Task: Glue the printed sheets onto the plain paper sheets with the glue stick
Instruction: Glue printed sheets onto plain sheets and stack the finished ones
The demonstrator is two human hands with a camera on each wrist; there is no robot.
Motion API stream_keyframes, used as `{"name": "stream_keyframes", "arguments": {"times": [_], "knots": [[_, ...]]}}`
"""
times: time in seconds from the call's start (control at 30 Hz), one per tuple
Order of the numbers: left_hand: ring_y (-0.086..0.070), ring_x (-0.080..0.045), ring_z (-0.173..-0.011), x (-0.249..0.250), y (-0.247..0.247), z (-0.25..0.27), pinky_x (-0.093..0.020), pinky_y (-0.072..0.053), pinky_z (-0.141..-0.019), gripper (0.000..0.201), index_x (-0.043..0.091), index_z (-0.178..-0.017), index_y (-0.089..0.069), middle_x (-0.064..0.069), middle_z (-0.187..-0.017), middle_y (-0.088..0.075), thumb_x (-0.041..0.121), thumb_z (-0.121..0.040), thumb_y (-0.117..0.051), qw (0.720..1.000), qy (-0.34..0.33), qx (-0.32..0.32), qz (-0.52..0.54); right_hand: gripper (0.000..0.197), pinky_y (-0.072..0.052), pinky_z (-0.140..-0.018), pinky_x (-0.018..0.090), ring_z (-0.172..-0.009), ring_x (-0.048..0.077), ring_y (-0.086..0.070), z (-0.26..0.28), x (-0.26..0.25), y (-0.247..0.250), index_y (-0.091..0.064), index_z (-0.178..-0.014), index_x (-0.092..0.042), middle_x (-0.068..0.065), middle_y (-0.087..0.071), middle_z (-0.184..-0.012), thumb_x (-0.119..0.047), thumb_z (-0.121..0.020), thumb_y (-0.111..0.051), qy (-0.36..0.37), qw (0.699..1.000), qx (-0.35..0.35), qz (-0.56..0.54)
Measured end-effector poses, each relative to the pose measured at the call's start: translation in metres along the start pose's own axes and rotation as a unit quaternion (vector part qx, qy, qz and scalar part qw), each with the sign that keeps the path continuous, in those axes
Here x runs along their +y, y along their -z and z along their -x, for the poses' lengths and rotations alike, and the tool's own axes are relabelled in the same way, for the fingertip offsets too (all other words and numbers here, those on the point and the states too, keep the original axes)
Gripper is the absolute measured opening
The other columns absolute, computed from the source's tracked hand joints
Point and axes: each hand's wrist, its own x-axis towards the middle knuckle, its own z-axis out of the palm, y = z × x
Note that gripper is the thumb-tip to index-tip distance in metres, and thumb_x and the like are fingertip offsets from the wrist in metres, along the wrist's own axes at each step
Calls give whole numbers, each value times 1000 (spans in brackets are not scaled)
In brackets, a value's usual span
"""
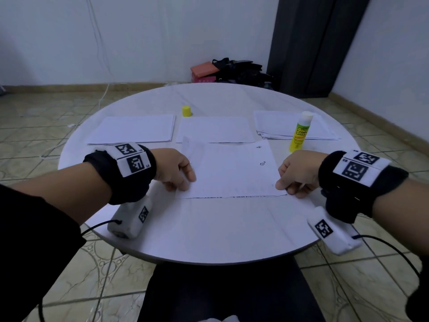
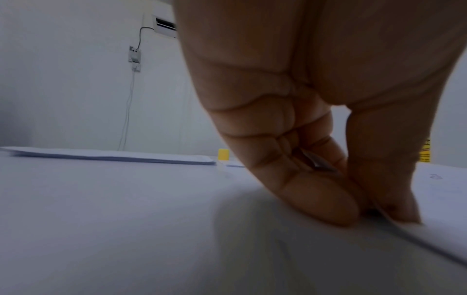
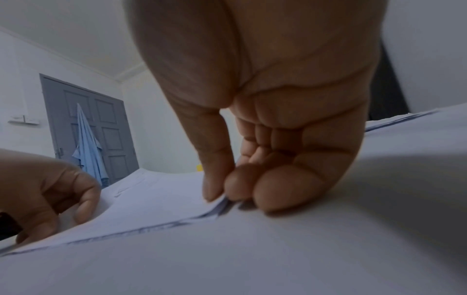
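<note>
A sheet of paper (image 1: 232,170) lies face down in the middle of the round white table (image 1: 209,228), with faint print showing through. My left hand (image 1: 178,182) pinches its near left corner (image 2: 379,215) between thumb and fingers. At the near right corner (image 3: 217,205) my right hand (image 1: 287,185) pinches it the same way. The glue stick (image 1: 300,132) stands uncapped and upright just right of the sheet. Its yellow cap (image 1: 186,111) sits at the back of the table.
A stack of sheets (image 1: 134,131) lies at the back left, a single sheet (image 1: 216,130) at the back middle, and a looser stack (image 1: 278,124) at the back right behind the glue stick. Bags (image 1: 236,70) sit on the floor beyond the table.
</note>
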Motion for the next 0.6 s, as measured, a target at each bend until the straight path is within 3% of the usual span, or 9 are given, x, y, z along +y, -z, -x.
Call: {"name": "stream_keyframes", "arguments": {"times": [0.13,0.37,0.6], "knots": [[-58,-5,-44,-2,0,0,-9,-47,-55,19,24,-86,-65,4,-65,-61,10,-78,-75,1000,3,-5,6,25,-46,-53,28,-68,29,-51,-1,1,0,-49,-68,-6,14,-56,-60,2,-80,-69,5,1000,2,3],[-59,-9,-49,-3,0,-1,-12,-49,-58,19,23,-87,-65,1,-72,-65,10,-78,-75,1000,6,-11,10,29,-45,-46,24,-54,23,-48,-1,1,-2,-46,-65,-6,14,-53,-59,6,-80,-68,16,1000,4,2],[-59,-7,-47,-3,2,0,-12,-47,-58,19,23,-88,-65,5,-65,-63,11,-78,-76,1000,7,-12,9,26,-45,-46,24,-53,23,-48,1,0,-1,-49,-66,-4,15,-54,-60,6,-79,-68,18,1000,5,4]]}}
